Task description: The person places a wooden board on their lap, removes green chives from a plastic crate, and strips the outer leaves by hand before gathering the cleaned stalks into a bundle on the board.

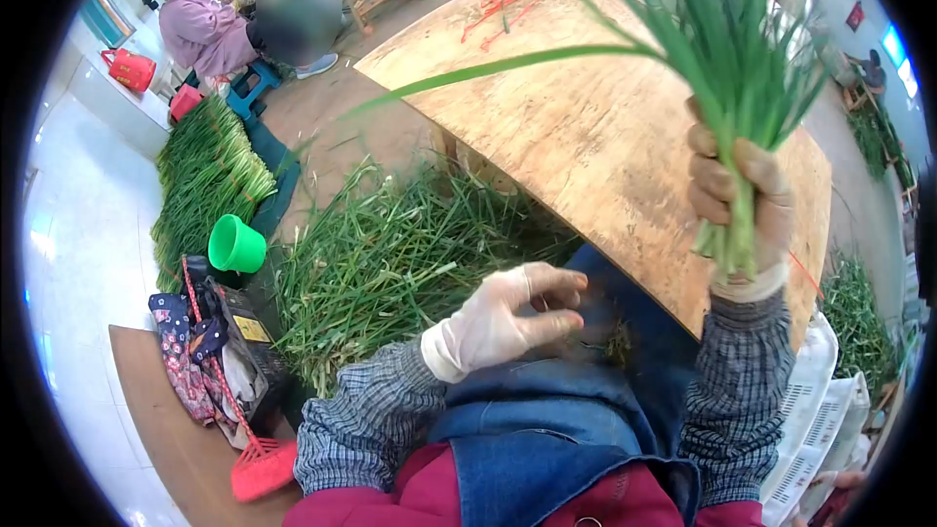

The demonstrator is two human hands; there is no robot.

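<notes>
My right hand point(747, 195), in a pale glove, is wrapped round a bunch of long green stalks point(742, 78) and holds it up over the right part of the wooden table point(566, 107). The pale stalk ends point down and the leaves fan out at the top, with one long leaf reaching far left. Above my lap is my left hand point(517, 317), also gloved, its thumb and fingers apart with nothing between them. Just beyond it lies a large heap of loose green leaves point(381, 263).
Red ties point(508, 10) lie on the table's far side. At the left are a green bucket point(236, 244), stacked bundles of stalks point(205, 176) and a red broom head point(264, 468). A person point(205, 24) sits at the back left. White crates point(810, 429) stand at the lower right.
</notes>
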